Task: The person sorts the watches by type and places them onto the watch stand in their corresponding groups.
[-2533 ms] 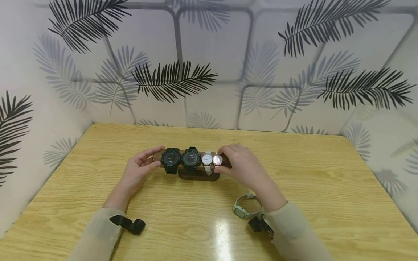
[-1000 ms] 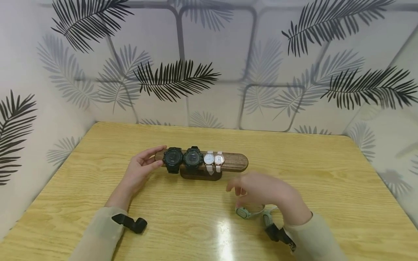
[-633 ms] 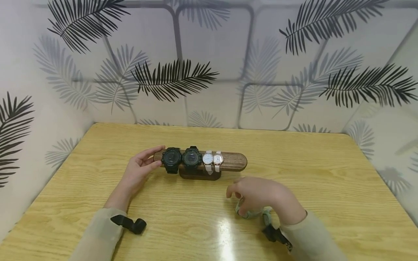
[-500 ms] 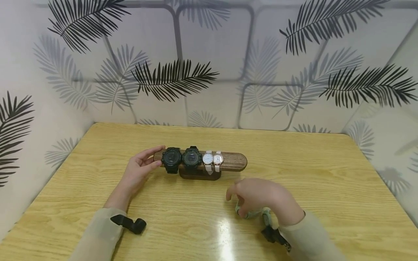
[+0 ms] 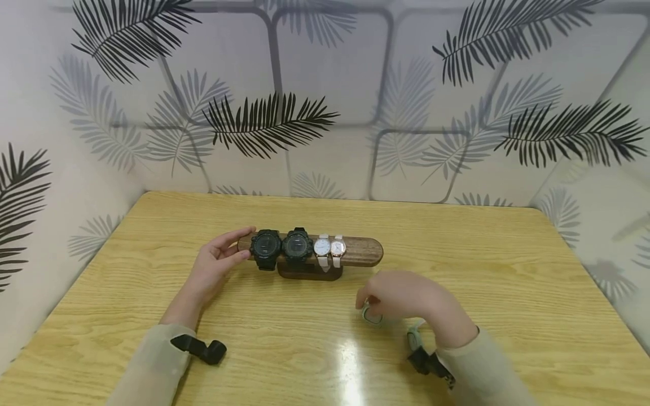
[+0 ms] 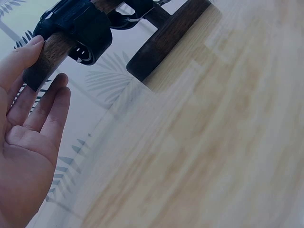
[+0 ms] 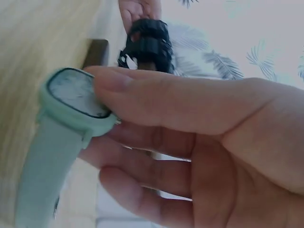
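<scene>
My left hand (image 5: 210, 268) grips the left end of a dark wooden watch stand (image 5: 363, 252), thumb on the near side and fingers beyond it. Two chunky black watches (image 5: 266, 246) sit side by side on its bar, then a round white-strapped watch (image 5: 322, 247) and a rose-gold-rimmed one (image 5: 338, 248). In front of the stand's right part, my right hand (image 5: 406, 293) pinches a light green watch (image 7: 71, 95) by its case, thumb on the face; its strap hangs down in the right wrist view. A second green watch (image 5: 414, 338) lies beneath my right wrist.
The stand's base (image 5: 310, 273) rests on a yellow wood-grain table (image 5: 284, 349). Behind the table is a wall (image 5: 325, 169) with a leaf print. Black wrist cameras (image 5: 203, 348) are strapped over both sleeves.
My right hand has left the rose-gold-rimmed watch on the stand, come down to the green watches, and lifted one slightly off the table. My left hand has stayed on the stand's end.
</scene>
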Available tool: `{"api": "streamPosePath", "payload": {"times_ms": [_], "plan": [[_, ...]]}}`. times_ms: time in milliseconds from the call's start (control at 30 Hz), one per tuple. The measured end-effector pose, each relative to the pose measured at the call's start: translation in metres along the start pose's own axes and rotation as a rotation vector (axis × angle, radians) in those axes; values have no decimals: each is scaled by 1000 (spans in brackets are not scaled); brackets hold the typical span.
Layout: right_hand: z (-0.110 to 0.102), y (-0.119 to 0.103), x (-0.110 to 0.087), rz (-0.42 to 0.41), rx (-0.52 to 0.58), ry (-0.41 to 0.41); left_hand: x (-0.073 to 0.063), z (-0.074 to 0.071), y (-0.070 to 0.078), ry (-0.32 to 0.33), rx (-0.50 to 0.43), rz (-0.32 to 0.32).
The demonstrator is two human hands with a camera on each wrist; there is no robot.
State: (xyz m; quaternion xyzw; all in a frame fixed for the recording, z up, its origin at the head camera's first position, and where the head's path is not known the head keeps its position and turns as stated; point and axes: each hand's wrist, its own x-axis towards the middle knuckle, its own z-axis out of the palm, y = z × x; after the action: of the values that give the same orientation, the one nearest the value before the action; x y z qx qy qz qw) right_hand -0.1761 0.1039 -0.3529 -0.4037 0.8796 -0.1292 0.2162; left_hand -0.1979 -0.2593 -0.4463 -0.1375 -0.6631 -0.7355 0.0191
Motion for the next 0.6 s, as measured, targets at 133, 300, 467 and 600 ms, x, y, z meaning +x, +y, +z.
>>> {"api": "streamPosePath", "payload": {"times_ms": [133,300,467,600], "plan": [[-10,7,-7,-14,2,91,0,0,0,3,3,-5],[-22,19,-18,16,58,188,0,1,1,21,1,-22],[-32,29,-28,32,59,277,0,1,0,9,-8,-20],[-37,34,-33,87,52,347,0,1,1,3,-3,-15]]}}
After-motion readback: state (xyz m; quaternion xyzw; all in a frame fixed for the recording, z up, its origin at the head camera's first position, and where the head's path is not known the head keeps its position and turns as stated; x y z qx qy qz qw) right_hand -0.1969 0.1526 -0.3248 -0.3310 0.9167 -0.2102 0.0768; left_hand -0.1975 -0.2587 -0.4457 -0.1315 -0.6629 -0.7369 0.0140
